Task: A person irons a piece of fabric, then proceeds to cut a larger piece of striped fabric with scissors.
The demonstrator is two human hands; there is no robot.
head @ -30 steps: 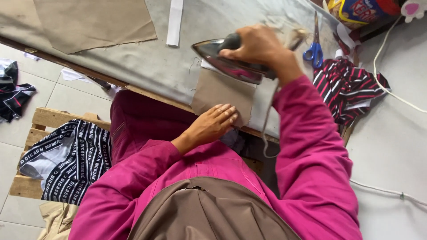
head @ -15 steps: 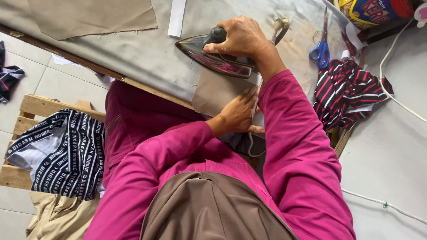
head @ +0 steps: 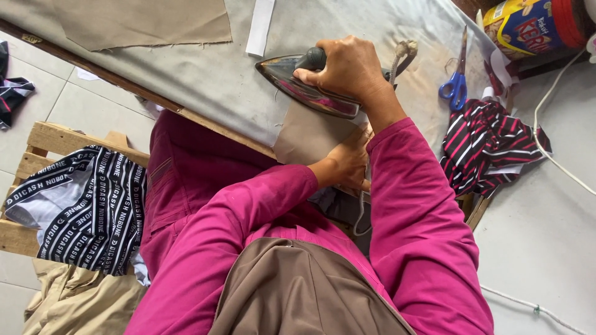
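Note:
My right hand (head: pixel 347 68) grips the dark handle of a metal iron (head: pixel 304 90), which rests on a small tan fabric piece (head: pixel 307 136) at the near edge of the grey padded ironing table (head: pixel 217 80). My left hand (head: pixel 347 164) lies on the near end of that fabric piece, partly hidden behind my right forearm. Both arms wear magenta sleeves.
A larger tan fabric piece (head: pixel 143 25) and a white strip (head: pixel 261 28) lie farther up the table. Blue-handled scissors (head: pixel 456 74), a striped cloth (head: pixel 484 142) and a printed container (head: pixel 528 25) sit at the right. A wooden pallet (head: pixel 43 142) holds black-and-white fabric (head: pixel 87 205).
The iron has slid left along the table with my right hand. My left hand moved right along the tan piece, going under my right forearm.

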